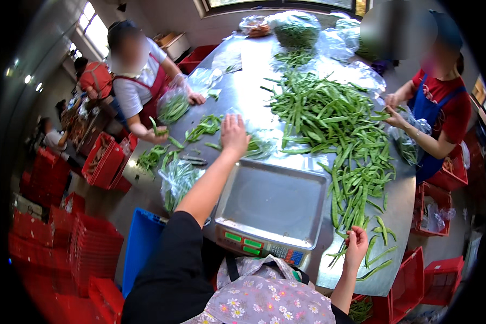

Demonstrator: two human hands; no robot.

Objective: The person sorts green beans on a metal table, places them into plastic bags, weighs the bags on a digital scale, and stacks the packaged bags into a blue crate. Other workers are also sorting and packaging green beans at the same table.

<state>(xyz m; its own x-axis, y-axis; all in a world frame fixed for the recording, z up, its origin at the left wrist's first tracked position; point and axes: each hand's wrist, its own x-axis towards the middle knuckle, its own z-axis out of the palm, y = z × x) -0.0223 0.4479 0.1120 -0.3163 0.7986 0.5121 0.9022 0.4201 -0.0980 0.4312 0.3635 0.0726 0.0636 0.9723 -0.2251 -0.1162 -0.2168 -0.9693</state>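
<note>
My left hand (235, 136) reaches across the table past the scale, its fingers stretched out. It lies against a clear plastic bag of green beans (262, 144); how far it touches the bag I cannot tell. Close to the front right edge, my right hand (356, 246) is closed, thumb and fingers pinched on a green bean (341, 235) at the end of the pile. A large heap of flat green beans (329, 113) runs down the right half of the table. Between my arms sits a digital scale (272, 202) with a bare metal tray.
Another bag of beans (178, 181) stands left of my forearm. Co-workers handle beans at the left (146, 92) and right (434, 108) sides. A blue crate (141, 243) and stacked red crates (94, 248) stand on the left; more red crates (407, 283) are at right.
</note>
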